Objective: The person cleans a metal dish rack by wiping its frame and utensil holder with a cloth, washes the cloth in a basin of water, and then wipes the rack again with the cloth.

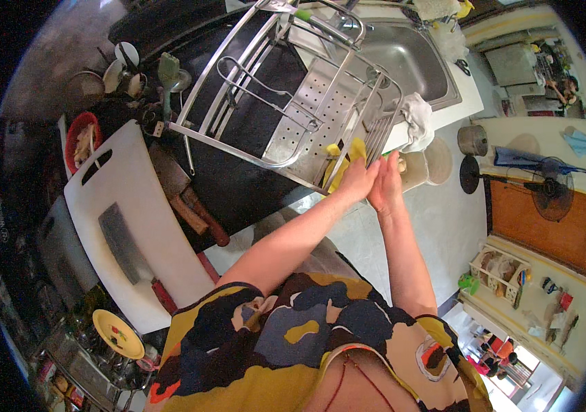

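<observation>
A stainless steel dish rack (252,147) stands tilted on the black counter, with a perforated metal tray (318,98) inside it. At its lower right end, my left hand (357,179) is on a yellow cloth (335,174) draped against the rack's bars; its fingertips are partly hidden. My right hand (386,184) is close beside it, fingers extended upward and palm turned toward the left hand. Whether it grips anything is unclear. A bit of green shows by its fingertips.
A steel sink (411,62) lies behind the rack, with a white cloth (416,123) on its edge. At left are a cleaver (123,242) on a white cutting board (169,268), wooden-handled knives (190,211) and a red basket (83,141). Pale buckets (414,172) stand below the counter.
</observation>
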Demonstrator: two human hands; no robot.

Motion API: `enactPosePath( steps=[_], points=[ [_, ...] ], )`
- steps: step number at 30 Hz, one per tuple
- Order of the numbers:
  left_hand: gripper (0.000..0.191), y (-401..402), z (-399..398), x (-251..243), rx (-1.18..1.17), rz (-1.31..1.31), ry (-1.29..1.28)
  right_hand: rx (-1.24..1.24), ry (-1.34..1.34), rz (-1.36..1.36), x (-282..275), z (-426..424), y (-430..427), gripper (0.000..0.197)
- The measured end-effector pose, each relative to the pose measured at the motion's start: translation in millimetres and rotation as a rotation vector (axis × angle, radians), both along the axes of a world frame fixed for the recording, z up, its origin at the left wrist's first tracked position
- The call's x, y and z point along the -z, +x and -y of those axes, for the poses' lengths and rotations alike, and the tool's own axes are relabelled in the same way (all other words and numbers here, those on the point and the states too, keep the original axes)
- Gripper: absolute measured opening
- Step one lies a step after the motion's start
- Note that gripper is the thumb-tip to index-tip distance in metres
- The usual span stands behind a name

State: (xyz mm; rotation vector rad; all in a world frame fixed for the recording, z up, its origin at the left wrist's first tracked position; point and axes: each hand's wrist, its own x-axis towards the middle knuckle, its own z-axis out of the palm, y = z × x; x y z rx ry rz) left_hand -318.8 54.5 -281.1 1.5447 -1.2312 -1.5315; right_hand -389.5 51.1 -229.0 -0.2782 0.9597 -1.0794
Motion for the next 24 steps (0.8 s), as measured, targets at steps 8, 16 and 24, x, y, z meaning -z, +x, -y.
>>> enactPosePath(
  steps=[8,16,24],
  points=[
    [0.046,3.1,-14.6,-12.9,0.026,-0.056,-0.007,0.003,0.072,-0.100,-3.4,3.0,0.6,0.057],
    [0.045,7.5,3.2,25.0,-0.006,-0.073,0.084,-0.019,0.022,0.050,7.8,-1.2,8.2,0.053],
    [0.030,19.1,-12.6,-29.1,-0.118,0.032,-0.054,0.050,0.077,-0.031,16.5,8.8,6.2,0.045]
  ],
)
